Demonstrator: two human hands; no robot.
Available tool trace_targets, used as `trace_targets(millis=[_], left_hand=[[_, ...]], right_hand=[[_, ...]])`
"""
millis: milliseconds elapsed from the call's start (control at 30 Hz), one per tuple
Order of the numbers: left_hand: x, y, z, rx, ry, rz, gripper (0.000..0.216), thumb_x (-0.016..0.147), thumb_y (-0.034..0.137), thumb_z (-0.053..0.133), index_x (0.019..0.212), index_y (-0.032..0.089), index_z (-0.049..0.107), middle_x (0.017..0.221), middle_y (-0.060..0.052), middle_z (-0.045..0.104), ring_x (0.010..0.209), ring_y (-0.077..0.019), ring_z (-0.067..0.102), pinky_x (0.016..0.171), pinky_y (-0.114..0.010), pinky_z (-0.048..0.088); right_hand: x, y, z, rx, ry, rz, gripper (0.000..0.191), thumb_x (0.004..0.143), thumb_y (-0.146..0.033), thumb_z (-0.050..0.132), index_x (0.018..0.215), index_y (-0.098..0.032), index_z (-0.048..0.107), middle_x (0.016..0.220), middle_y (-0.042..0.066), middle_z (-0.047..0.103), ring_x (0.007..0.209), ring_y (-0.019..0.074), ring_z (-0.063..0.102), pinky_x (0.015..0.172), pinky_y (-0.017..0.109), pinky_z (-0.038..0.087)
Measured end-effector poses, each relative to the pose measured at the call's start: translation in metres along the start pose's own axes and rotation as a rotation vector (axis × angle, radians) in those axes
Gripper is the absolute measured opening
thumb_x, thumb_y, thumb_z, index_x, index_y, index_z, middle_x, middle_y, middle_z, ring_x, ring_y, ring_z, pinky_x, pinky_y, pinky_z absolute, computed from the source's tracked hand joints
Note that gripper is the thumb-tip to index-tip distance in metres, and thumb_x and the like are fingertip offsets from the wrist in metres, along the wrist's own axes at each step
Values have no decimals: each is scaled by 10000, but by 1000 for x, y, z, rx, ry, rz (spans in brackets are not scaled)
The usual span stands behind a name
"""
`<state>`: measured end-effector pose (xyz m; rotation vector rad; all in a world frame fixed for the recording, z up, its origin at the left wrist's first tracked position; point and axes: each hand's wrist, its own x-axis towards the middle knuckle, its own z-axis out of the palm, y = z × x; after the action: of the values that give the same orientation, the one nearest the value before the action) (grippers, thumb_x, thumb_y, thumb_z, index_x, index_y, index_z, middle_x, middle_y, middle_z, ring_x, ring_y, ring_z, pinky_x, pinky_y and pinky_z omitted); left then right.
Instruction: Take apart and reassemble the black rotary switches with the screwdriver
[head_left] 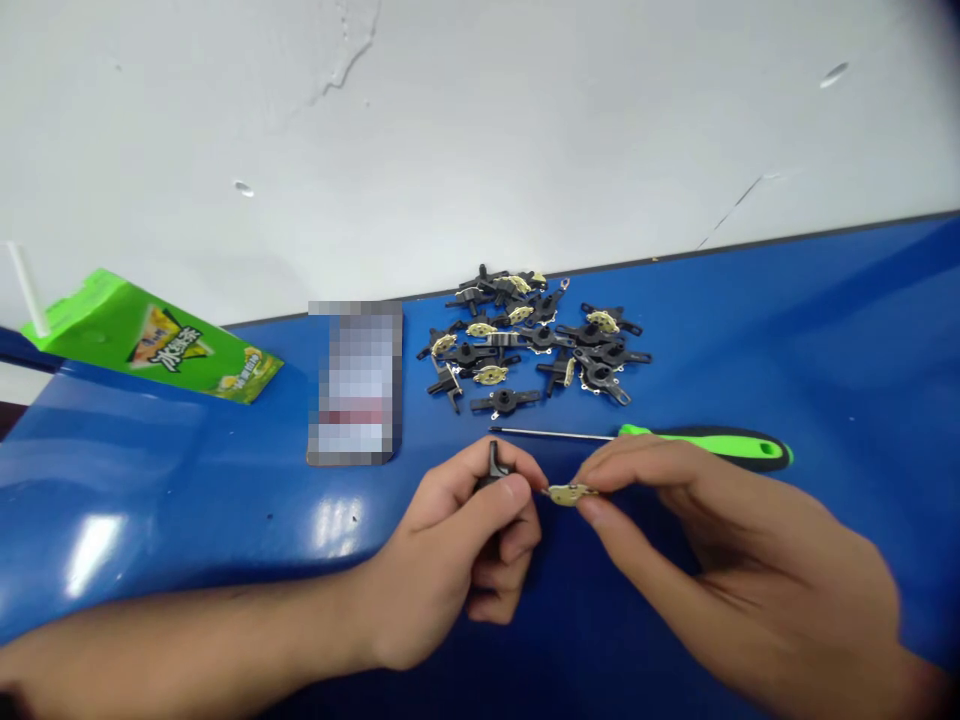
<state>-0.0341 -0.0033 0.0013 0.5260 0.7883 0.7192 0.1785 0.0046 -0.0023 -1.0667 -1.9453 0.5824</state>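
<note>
My left hand (pixel 469 540) is closed around a small black plastic part (pixel 496 464) whose top sticks up above my fingers. My right hand (pixel 720 545) pinches a small yellowish metal piece (pixel 568 493) between thumb and forefinger, right beside the left thumb. Both hands hover over the near edge of the blue table (pixel 825 340). Just beyond them lies a screwdriver (pixel 660 440) with a green and black handle, its thin shaft pointing left.
A pile of several black parts with yellowish metal pieces (pixel 536 340) lies behind the screwdriver. A phone (pixel 355 382) lies flat left of the pile. A green drink carton with a straw (pixel 150 335) lies at the far left. A white wall (pixel 480 130) backs the table.
</note>
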Motion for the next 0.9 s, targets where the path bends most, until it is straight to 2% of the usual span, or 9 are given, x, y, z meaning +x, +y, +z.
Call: trace_targets(millis=[200,367,467,567,733,800,833,900], left_hand=[[3,0,-3,-65,-29,62,290,1005,473,740,1037,212,617,639,85,507,468,-55,315,405,-127,349],[4,0,-4,-89,-49,82,284,1011,473,718,1044,219,595,635,95,483,464,-52,276,403,-125,337],[4,0,-4,-82,-52,83,284,1020,482,696,1057,224,584,637,98,475,464,-52,263,401,-122,331],[4,0,-3,-70,-58,78,300,1021,497,695,1074,227,577,637,102,471,463,-51,267,405,-123,329],[0,1,0,1,-5,57,289,1024,489,680,1057,230,556,676,82,512,485,-62,322,420,-126,320],[-3,0,1,23,15,24,282,1024,472,690,1114,239,558,690,84,513,516,-69,345,454,-124,325],[-4,-1,1,22,12,17,300,1019,469,702,1161,250,556,683,92,500,527,-75,347,469,-126,330],[-5,-2,1,21,-5,10,351,1016,479,711,1240,271,540,650,107,464,540,-87,335,491,-131,328]], right_hand=[[8,12,-4,-136,-131,-238,186,1092,-64,598,1066,-223,690,1001,6,782,920,140,751,920,257,608],[4,16,-1,-236,-220,-392,171,1112,-75,576,1088,-191,700,1024,44,779,972,218,720,942,406,602],[3,7,-2,-205,-157,-336,134,1106,-105,603,1159,-204,678,1058,43,779,1015,210,718,978,378,600],[3,-6,-1,-169,-60,-229,144,1120,-158,604,1243,-227,636,1090,50,782,990,186,737,937,311,619],[3,-17,15,-148,-77,-197,278,1164,-263,616,1433,-192,625,1148,53,799,1018,187,763,917,310,635],[4,-19,20,-134,-77,-199,228,1179,-259,589,1373,-184,683,1180,60,803,1054,182,776,947,297,648],[5,-19,20,-121,-86,-199,193,1187,-253,571,1290,-194,723,1179,58,807,1057,175,784,952,282,654],[6,-19,19,-100,-115,-187,251,1198,-254,541,1104,-225,772,1135,43,817,1015,159,803,908,240,666]])
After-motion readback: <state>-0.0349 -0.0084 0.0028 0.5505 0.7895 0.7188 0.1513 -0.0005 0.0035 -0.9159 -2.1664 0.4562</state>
